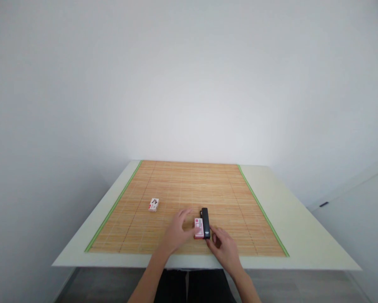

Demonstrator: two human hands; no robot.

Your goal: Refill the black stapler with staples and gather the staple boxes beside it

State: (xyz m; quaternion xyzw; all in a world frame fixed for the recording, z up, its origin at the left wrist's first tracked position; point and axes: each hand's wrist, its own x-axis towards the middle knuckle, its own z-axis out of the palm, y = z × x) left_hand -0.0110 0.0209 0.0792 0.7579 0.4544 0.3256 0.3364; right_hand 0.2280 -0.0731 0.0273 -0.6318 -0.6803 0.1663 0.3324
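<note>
A black stapler (205, 224) lies lengthwise on the bamboo mat (195, 185), near its front edge. Against its left side rests a red-and-white box (199, 229), flat on the mat. My left hand (176, 231) is over the mat just left of this box, fingers spread, with the thumb reaching over or touching it. My right hand (224, 249) is at the stapler's near right corner; its fingertips touch the side while the thumb is by the near end. Those fingers are bent and apart. Farther left sits a small white box (154, 205) with dark and red print.
The mat has green edging and covers the middle of a white table (302, 227). A plain white wall (195, 84) stands behind the table. My legs in dark trousers (204, 286) are under the front edge.
</note>
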